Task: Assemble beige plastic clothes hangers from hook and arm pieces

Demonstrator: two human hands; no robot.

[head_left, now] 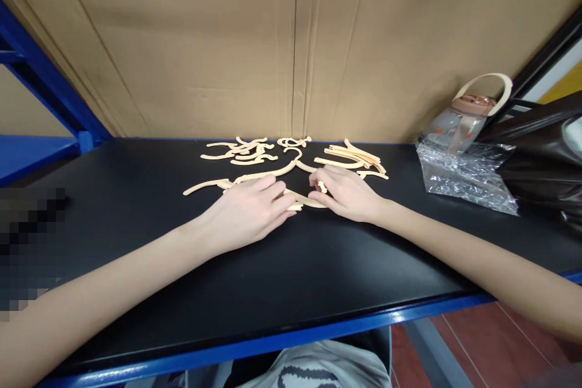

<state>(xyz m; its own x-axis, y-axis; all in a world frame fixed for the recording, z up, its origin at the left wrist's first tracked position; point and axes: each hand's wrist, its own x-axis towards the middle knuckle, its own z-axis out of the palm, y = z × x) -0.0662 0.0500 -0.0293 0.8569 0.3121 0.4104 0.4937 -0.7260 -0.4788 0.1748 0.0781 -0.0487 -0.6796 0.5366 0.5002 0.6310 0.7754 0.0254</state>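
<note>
A cream plastic clothes hanger [268,174] lies on the black tabletop in front of me, its hook [292,151] pointing away. My left hand [250,209] is closed over its left part and lower bar, fingers curled and pressed together, hiding much of what is beneath. A loose curved arm piece [202,186] sticks out past the hanger's left side. At the right end my right hand [348,193] is pinched, with a small cream end of a hanger piece [322,187] showing between thumb and forefinger. The lower bar [311,201] runs between both hands.
Behind my left hand lies a pile of curved hanger pieces [243,150], with hooks [293,142] at the back middle. Straighter pieces [352,157] are stacked at right. A bottle [468,112] and clear plastic bag [464,176] stand far right. Cardboard [204,42] walls the back.
</note>
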